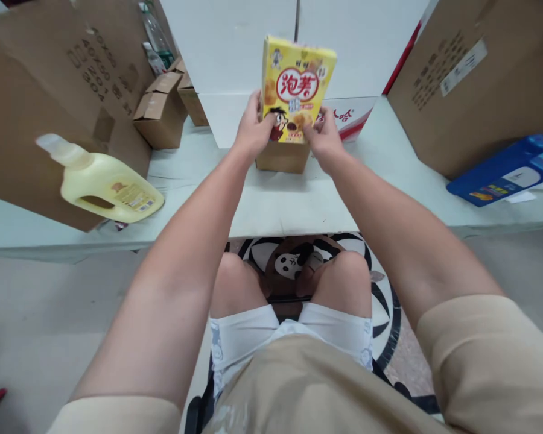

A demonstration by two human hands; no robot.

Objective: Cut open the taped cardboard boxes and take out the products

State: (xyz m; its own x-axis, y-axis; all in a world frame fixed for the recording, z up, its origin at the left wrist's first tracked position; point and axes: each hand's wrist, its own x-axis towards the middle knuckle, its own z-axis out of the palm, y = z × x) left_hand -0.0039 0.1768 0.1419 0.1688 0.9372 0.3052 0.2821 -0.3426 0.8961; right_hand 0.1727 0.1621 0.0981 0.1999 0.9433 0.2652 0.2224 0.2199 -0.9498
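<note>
A yellow snack box [296, 87] with red Chinese lettering is held upright between both hands, its printed front facing me. My left hand [254, 125] grips its lower left edge, thumb across the front. On the lower right edge, my right hand [324, 134] is closed the same way. Just below the snack box stands a small brown cardboard box [282, 158] on the table, its upper part hidden behind the snack box. Whether the two boxes touch, I cannot tell.
A pale yellow jug-shaped bottle [113, 185] and a large carton [49, 96] stand left, with small cartons [163, 111] and plastic bottles [154, 33] behind. Right are a blue bottle [502, 172] and another large carton [484, 78]. A white panel [235, 54] closes the back of the table [289, 211].
</note>
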